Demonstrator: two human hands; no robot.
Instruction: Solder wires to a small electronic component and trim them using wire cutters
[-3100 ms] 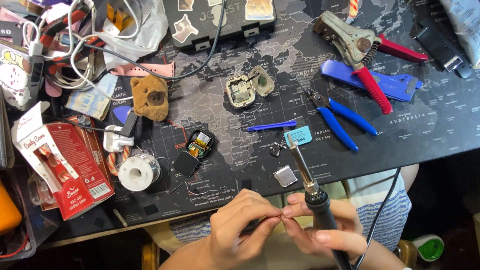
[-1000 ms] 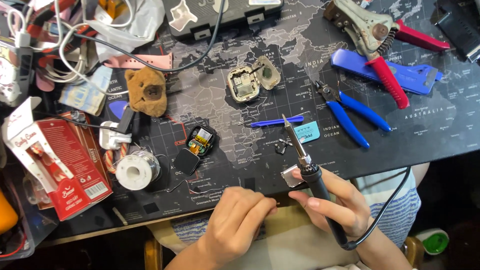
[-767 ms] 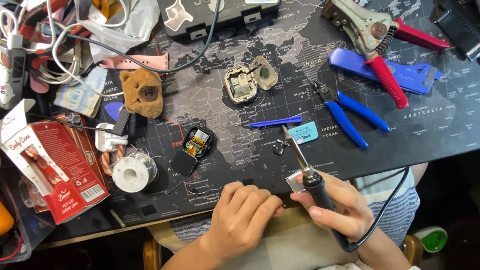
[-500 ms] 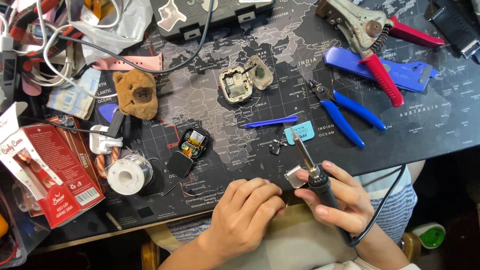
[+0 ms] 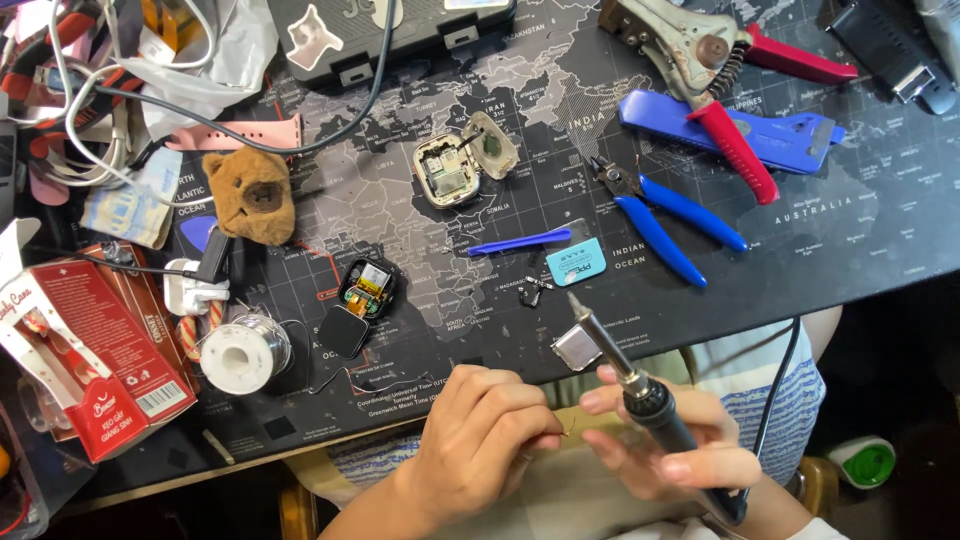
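My right hand (image 5: 668, 445) grips a black-handled soldering iron (image 5: 622, 370) whose metal tip points up and away over the front edge of the dark map-printed desk mat (image 5: 400, 200). My left hand (image 5: 482, 430) is closed beside it, fingertips pinching a very small part that I cannot make out. The two hands almost touch, just below the table's front edge. A small square metal piece (image 5: 576, 347) lies right by the iron's shaft. An opened smartwatch (image 5: 357, 303) with its screen folded out lies to the left.
A solder spool (image 5: 243, 352), red box (image 5: 85, 355), plush bear (image 5: 251, 195) and tangled cables (image 5: 90, 90) crowd the left. Blue cutters (image 5: 665, 225), a blue pry stick (image 5: 518, 242), red-handled pliers (image 5: 730, 70), an open watch case (image 5: 462, 160) and a black case (image 5: 380, 30) lie further back.
The soldering iron in my right hand has drawn back toward me and its tip has lowered. My left hand has shifted slightly right, closer to the right hand.
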